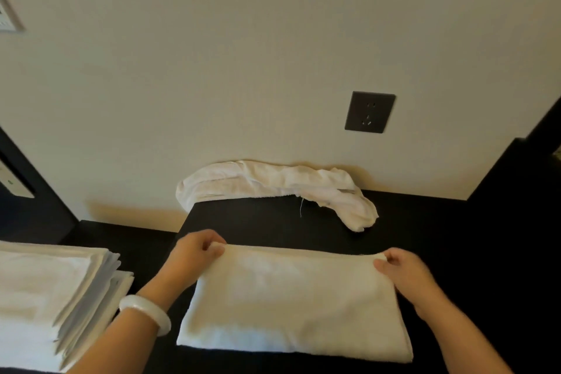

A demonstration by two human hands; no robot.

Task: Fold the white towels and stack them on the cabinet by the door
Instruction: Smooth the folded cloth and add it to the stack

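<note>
A folded white towel (291, 300) lies flat on the black cabinet top (449, 252) in front of me. My left hand (194, 255) pinches its far left corner. My right hand (403, 270) pinches its far right corner. A crumpled white towel (273, 185) lies unfolded against the wall at the back of the cabinet. To the left, a stack of several folded white towels (51, 297) rests on a lower dark surface.
A dark wall socket (369, 112) sits above the crumpled towel. A pale wall rises behind the cabinet. Dark furniture edges (516, 167) stand at the right, and a dark panel with a switch (15, 185) stands at the left.
</note>
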